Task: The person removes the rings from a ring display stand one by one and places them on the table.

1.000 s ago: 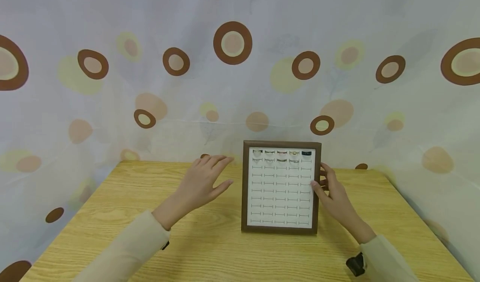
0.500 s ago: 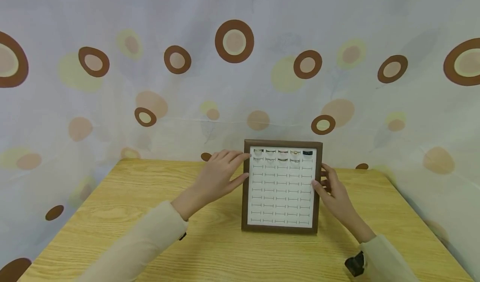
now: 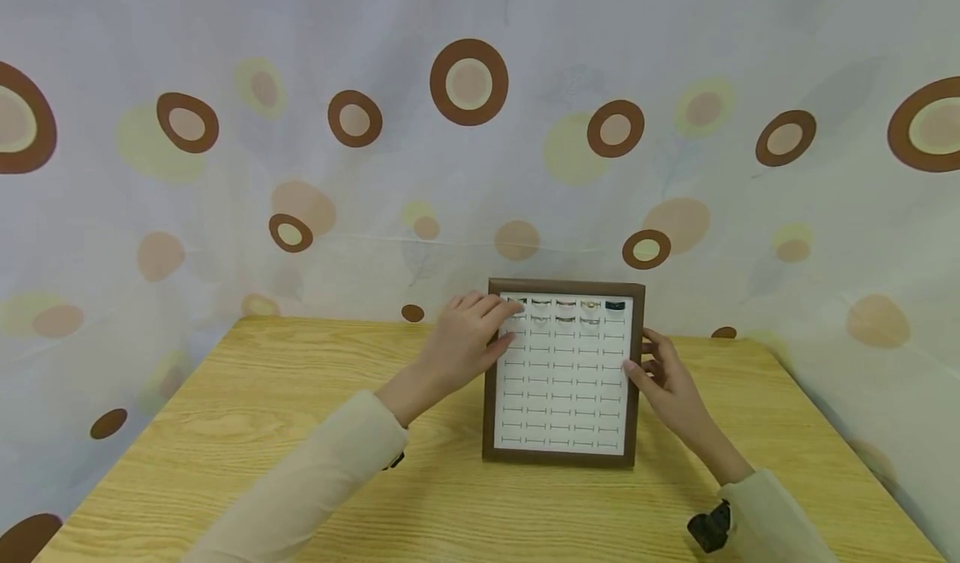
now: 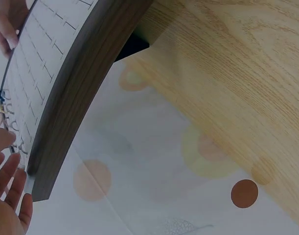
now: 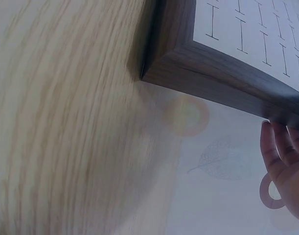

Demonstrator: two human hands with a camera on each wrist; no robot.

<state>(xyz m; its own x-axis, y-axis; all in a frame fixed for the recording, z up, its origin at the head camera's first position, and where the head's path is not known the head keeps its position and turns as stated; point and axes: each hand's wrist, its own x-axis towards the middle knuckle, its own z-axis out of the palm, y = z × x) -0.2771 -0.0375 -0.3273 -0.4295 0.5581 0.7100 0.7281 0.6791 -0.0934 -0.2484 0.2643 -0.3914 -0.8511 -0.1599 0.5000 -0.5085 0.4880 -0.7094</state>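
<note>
An upright ring display board [image 3: 562,388] with a brown wooden frame and white slotted face stands on the table. Several rings [image 3: 566,320] sit in its top two rows; one at the top right is dark [image 3: 615,306]. My left hand [image 3: 467,334] reaches over the upper left of the frame, index finger and thumb apart at the leftmost slots, covering part of them. In the left wrist view, the fingers of my left hand [image 4: 7,200] are spread loosely beside the rings. My right hand [image 3: 671,388] holds the right edge, thumb in front, fingers against the side [image 5: 281,122].
The wooden table [image 3: 225,463] extends around the board on both sides. Behind it hangs a pale curtain [image 3: 405,22] with brown rings and spots. A dark support [image 4: 133,47] shows behind the frame. A black device [image 3: 709,528] is at the right wrist.
My left hand has moved right, from beside the board onto its upper left corner, over the first slots. My right hand and the board have stayed nearly still.
</note>
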